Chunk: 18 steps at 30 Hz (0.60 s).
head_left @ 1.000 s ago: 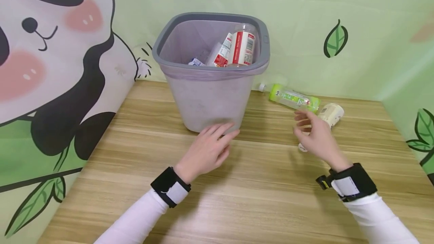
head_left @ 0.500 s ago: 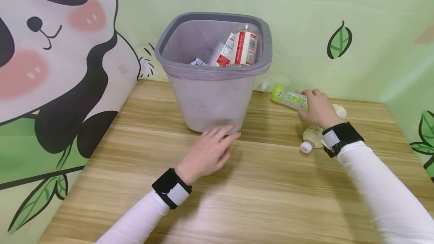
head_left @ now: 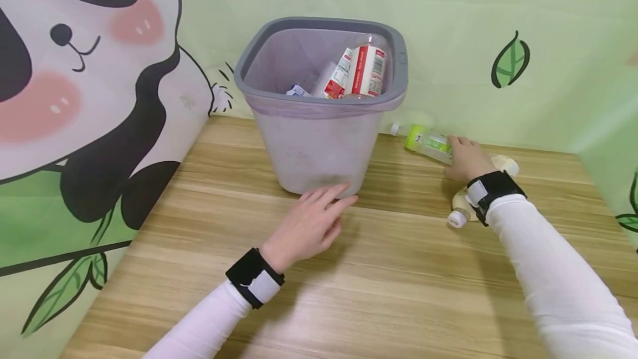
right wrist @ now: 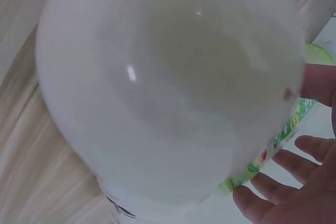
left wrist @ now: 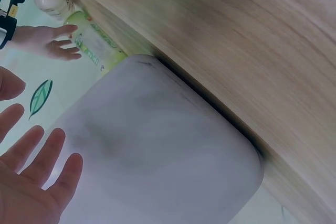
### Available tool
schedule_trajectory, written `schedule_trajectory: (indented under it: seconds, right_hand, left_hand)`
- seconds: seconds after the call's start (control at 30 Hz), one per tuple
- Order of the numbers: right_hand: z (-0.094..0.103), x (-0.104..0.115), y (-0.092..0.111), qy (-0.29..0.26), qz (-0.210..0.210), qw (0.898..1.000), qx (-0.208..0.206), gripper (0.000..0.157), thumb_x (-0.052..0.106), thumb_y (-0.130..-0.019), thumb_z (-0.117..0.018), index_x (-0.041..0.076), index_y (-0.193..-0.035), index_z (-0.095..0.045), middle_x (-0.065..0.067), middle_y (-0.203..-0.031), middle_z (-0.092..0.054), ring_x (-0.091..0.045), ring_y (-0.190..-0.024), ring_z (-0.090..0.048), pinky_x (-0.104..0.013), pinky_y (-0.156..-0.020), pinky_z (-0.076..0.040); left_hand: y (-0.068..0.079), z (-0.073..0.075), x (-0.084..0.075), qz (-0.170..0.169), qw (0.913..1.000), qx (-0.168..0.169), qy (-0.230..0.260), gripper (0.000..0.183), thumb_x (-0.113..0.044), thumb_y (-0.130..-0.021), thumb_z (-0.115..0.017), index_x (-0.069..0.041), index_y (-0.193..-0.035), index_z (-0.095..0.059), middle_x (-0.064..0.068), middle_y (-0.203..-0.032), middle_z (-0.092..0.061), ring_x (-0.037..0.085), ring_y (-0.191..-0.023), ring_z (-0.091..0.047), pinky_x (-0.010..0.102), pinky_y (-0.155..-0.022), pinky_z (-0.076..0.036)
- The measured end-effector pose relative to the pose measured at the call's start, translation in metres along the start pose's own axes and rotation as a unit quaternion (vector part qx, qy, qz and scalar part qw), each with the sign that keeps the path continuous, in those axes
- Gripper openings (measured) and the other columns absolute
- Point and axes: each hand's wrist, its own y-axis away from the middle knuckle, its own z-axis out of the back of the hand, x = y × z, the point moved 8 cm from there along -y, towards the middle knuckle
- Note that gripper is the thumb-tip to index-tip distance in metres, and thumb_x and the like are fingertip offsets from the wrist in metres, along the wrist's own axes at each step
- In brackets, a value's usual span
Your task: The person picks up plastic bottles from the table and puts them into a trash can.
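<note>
My right hand reaches over a clear plastic bottle with a green label, which lies on the table by the wall. Its thumb and fingers straddle the bottle's base end in the right wrist view. Under that wrist lies a pale, milky-looking bottle with a white cap; its body fills much of the right wrist view. My left hand holds nothing, its fingers loosely bent before the base of the bin. Whether they touch the bin, I cannot tell.
Inside the grey-rimmed, lined bin are a clear jar with a red and white label, a red and white carton and other packaging. The wood-grain table meets a green printed wall behind; a panda picture covers the left.
My right hand has moved up and away from above the milky-looking bottle to the green-labelled bottle and stayed there. The left hand keeps its place by the bin. The view has turned slightly left.
</note>
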Motion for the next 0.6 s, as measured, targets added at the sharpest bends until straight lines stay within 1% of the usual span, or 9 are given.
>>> schedule_trajectory:
  seconds: [0.13,0.27,0.4,0.47,0.53,0.6]
  right_hand:
    - [-0.003,-0.002,0.000,-0.003,-0.009,1.000,0.005,0.079,0.008,-0.079,-0.065,-0.011,-0.142,-0.023,-0.038,-0.141,-0.026,-0.056,-0.125,-0.025,-0.067,-0.102,-0.026]
    - [-0.003,-0.002,0.001,-0.002,-0.003,1.000,-0.001,0.080,0.007,-0.078,-0.064,-0.006,-0.145,-0.023,-0.036,-0.139,-0.027,-0.057,-0.122,-0.028,-0.068,-0.098,-0.029]
    - [-0.005,0.001,0.003,0.006,0.006,1.000,0.000,0.075,0.006,-0.076,-0.065,-0.001,-0.144,-0.032,-0.033,-0.134,-0.032,-0.056,-0.118,-0.032,-0.068,-0.092,-0.036]
    - [-0.007,0.004,0.004,0.016,0.014,1.000,0.002,0.073,0.005,-0.074,-0.066,0.001,-0.142,-0.038,-0.032,-0.132,-0.036,-0.055,-0.115,-0.037,-0.066,-0.089,-0.039]
    - [-0.011,0.010,0.004,0.037,0.036,0.999,0.009,0.073,0.008,-0.073,-0.068,0.002,-0.140,-0.042,-0.031,-0.130,-0.042,-0.053,-0.113,-0.042,-0.066,-0.088,-0.039]
    - [-0.017,0.016,0.004,0.051,0.056,0.997,0.017,0.073,0.009,-0.070,-0.071,0.003,-0.138,-0.044,-0.030,-0.128,-0.047,-0.052,-0.110,-0.047,-0.066,-0.089,-0.038]
  left_hand:
    - [-0.001,0.000,0.000,0.001,1.0000,0.000,0.003,0.048,-0.015,-0.085,-0.057,-0.012,-0.133,-0.051,0.011,-0.139,-0.046,0.027,-0.118,-0.050,0.043,-0.096,-0.045]
    - [-0.001,0.001,-0.001,0.002,1.0000,0.000,0.006,0.048,-0.015,-0.085,-0.057,-0.012,-0.133,-0.051,0.011,-0.139,-0.046,0.027,-0.119,-0.050,0.043,-0.096,-0.045]
    - [-0.002,0.001,-0.002,0.001,1.0000,0.000,0.009,0.049,-0.015,-0.085,-0.058,-0.012,-0.133,-0.051,0.012,-0.140,-0.046,0.027,-0.119,-0.050,0.043,-0.096,-0.045]
    - [-0.002,0.001,-0.003,0.001,1.0000,0.000,0.009,0.049,-0.015,-0.085,-0.059,-0.011,-0.133,-0.051,0.012,-0.140,-0.046,0.027,-0.119,-0.050,0.042,-0.096,-0.045]
    - [-0.001,0.001,-0.003,0.001,1.0000,0.000,0.009,0.049,-0.015,-0.085,-0.060,-0.011,-0.133,-0.052,0.012,-0.140,-0.046,0.027,-0.118,-0.051,0.042,-0.096,-0.045]
    - [-0.001,0.002,-0.003,0.002,1.0000,-0.001,0.008,0.049,-0.015,-0.084,-0.060,-0.012,-0.132,-0.052,0.012,-0.140,-0.046,0.027,-0.118,-0.051,0.042,-0.096,-0.045]
